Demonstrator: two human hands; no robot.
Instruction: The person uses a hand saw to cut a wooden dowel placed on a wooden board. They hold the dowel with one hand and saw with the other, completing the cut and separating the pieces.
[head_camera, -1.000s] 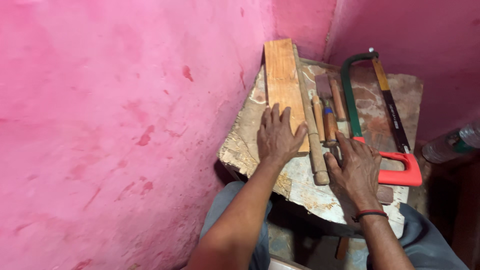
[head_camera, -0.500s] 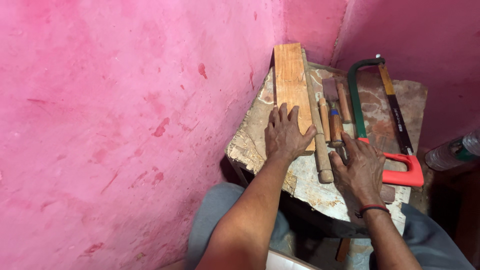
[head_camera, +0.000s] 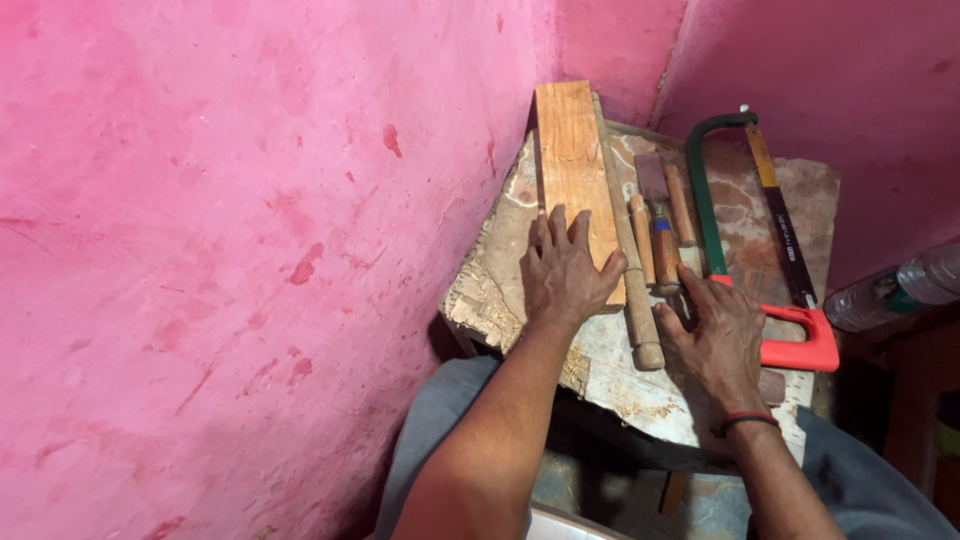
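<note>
The left hand (head_camera: 562, 272) lies flat and open, fingers spread, on the near end of a wooden plank (head_camera: 572, 165) that runs toward twelve o'clock along the worn counter (head_camera: 800, 200); the right hand (head_camera: 718, 335) rests open, palm down, at four o'clock from the left, gripping nothing, its fingertips touching the near ends of the wooden-handled chisels (head_camera: 662, 245); a long wooden dowel (head_camera: 636, 300) lies between the plank and the chisels, just beside both; a hacksaw (head_camera: 745, 215) with a green frame and red handle sits at two o'clock from the right hand, its handle touching the hand's outer edge; a clear plastic bottle (head_camera: 895, 285) lies off the counter at three o'clock; pink walls (head_camera: 250, 220) close the corner.
</note>
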